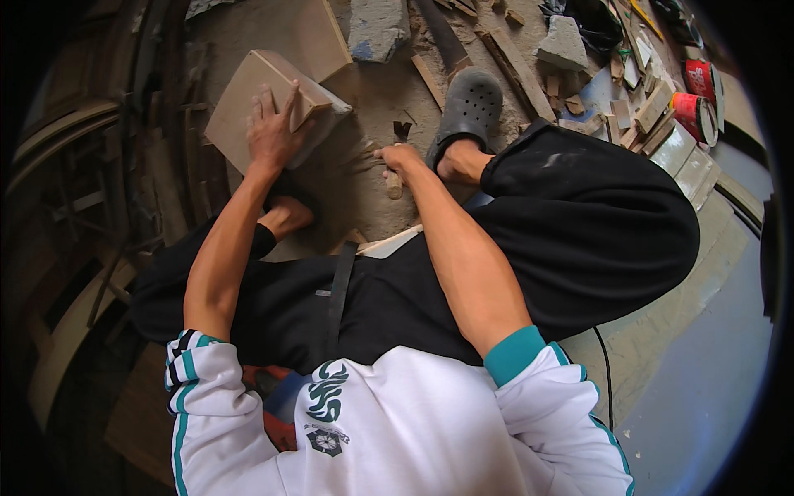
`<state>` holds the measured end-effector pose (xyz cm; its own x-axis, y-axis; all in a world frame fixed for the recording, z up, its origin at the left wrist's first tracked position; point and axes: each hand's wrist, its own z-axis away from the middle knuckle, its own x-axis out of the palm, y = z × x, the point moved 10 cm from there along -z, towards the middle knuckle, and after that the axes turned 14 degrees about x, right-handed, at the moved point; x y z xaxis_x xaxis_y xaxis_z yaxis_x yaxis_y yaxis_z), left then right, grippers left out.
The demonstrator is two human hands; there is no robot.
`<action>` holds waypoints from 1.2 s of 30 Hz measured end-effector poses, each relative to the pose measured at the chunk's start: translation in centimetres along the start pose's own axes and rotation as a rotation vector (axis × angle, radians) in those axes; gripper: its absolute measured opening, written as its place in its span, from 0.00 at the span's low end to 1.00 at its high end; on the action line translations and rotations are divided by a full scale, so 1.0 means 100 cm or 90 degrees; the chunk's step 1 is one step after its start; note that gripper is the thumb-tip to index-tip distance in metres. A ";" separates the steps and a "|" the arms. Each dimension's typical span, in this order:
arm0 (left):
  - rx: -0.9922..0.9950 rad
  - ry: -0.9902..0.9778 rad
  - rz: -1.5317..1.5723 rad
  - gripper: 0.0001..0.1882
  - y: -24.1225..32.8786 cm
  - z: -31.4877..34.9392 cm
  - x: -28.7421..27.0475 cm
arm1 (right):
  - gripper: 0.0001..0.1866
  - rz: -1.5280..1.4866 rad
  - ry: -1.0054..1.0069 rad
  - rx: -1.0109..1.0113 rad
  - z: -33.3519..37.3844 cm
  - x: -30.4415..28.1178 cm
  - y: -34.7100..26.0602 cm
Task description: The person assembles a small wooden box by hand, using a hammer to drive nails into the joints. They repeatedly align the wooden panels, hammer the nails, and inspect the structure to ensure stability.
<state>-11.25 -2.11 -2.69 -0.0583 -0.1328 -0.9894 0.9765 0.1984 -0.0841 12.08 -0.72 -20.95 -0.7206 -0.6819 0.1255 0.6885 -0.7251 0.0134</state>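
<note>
My left hand (275, 132) lies with spread fingers on a light brown wooden box-shaped piece (234, 112), its thumb side near the edge. A pale grey block (324, 131) shows under the right side of this piece. My right hand (399, 157) is closed around a hammer (394, 187). The short wooden handle end sticks out below the fist, and a dark forked metal head shows above it. The hammer is held over the dusty floor (356, 178), apart from the wooden piece.
Another wooden panel (318, 41) stands behind the box-shaped piece. Broken concrete blocks (379, 30), wood offcuts (514, 73) and red cans (693, 117) lie ahead and to the right. Stacked boards (157, 174) line the left. A grey clog (470, 107) is on my right foot.
</note>
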 end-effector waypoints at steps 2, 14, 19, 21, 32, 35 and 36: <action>0.027 0.013 0.009 0.41 -0.001 -0.002 -0.006 | 0.32 -0.012 -0.004 -0.008 -0.001 -0.001 0.000; 0.082 0.029 0.109 0.34 -0.077 -0.024 -0.040 | 0.22 -0.018 0.043 -0.030 -0.034 -0.018 -0.002; -0.026 -0.008 0.205 0.33 -0.131 -0.024 -0.042 | 0.23 0.010 0.055 -0.001 -0.018 -0.018 -0.001; -0.048 -0.017 0.236 0.33 -0.143 -0.026 -0.041 | 0.19 0.025 0.049 -0.008 -0.028 -0.020 0.000; -0.083 0.054 0.320 0.31 -0.173 -0.030 -0.047 | 0.25 0.023 0.011 0.007 -0.051 -0.028 0.003; -0.028 0.149 0.333 0.29 -0.184 -0.026 -0.049 | 0.23 0.047 0.006 0.017 -0.049 -0.023 0.004; 0.002 0.190 0.338 0.29 -0.182 -0.027 -0.056 | 0.23 0.051 0.010 0.015 -0.047 -0.023 0.003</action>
<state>-29.28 -2.37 4.03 0.3818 0.2609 -0.8866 0.8888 0.1596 0.4297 13.59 0.17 -25.89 -0.6646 -0.7388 0.1120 0.7452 -0.6663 0.0269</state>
